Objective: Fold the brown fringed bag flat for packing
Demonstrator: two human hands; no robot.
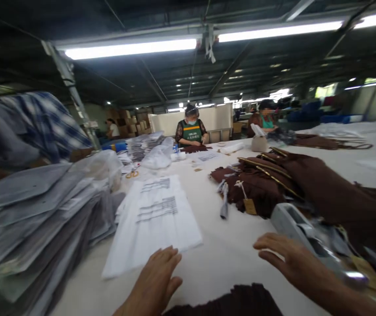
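Observation:
My left hand (157, 281) is low in the view with its fingers stretched forward and thumb apart, holding nothing. Just beyond its fingertips lies a stack of white printed plastic bags (171, 235). On the right, my right hand (283, 254) hovers over the white table (221, 259), fingers extended and thumb apart, also without anything in it. A grey tape dispenser (293, 219) stands beside that hand. Dark brown cloth (230, 303) with a jagged edge lies between my hands at the bottom edge, partly cut off. Brown folded garments (323, 180) with gold trim and a tag (250, 206) are piled beyond the dispenser.
Packed grey plastic bags (36, 215) are heaped at the left. Yellow-handled scissors (131, 174) and a clear bag (158, 156) lie farther back. Across the table one person (191, 131) handles brown cloth; another person (263, 120) is to the right. A metal post (71, 90) rises at left.

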